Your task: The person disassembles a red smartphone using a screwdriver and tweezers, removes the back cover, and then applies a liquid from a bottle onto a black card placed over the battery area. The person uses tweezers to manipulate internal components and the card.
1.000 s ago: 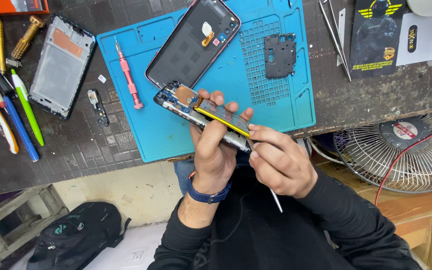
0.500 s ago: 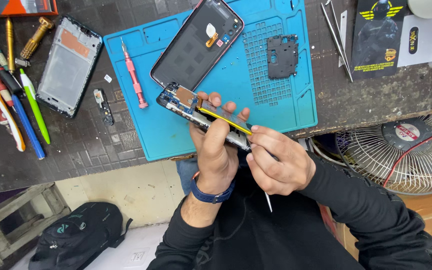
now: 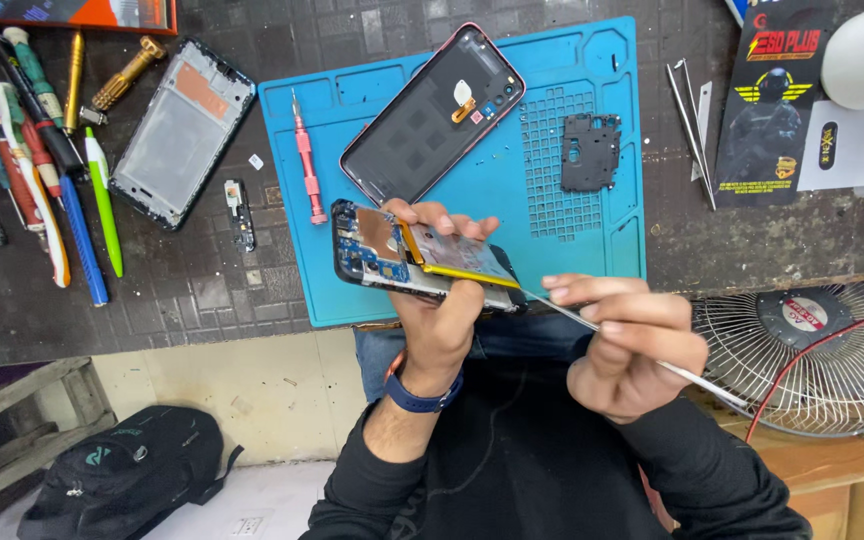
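Observation:
My left hand (image 3: 438,310) grips an opened phone (image 3: 407,258) by its edges, circuit board and yellow-edged battery facing up, above the near edge of a blue work mat (image 3: 572,250). My right hand (image 3: 632,345) pinches a thin metal pry tool (image 3: 562,312) whose tip touches the phone's right end at the battery. A blue band sits on my left wrist. On the mat lie a black phone back cover with a red rim (image 3: 432,112), a small black plastic shield (image 3: 590,152) and a pink screwdriver (image 3: 305,170).
An empty phone frame (image 3: 184,132) lies left of the mat, beside several screwdrivers and pens (image 3: 42,170). Metal tweezers (image 3: 692,130) and a black package (image 3: 777,100) sit to the right. A wire fan grille (image 3: 812,360) is below the table edge; a black backpack (image 3: 122,480) lies on the floor.
The phone has tilted flatter in my left hand. My right hand shifted right and lower, with the pry tool now reaching the phone's right end.

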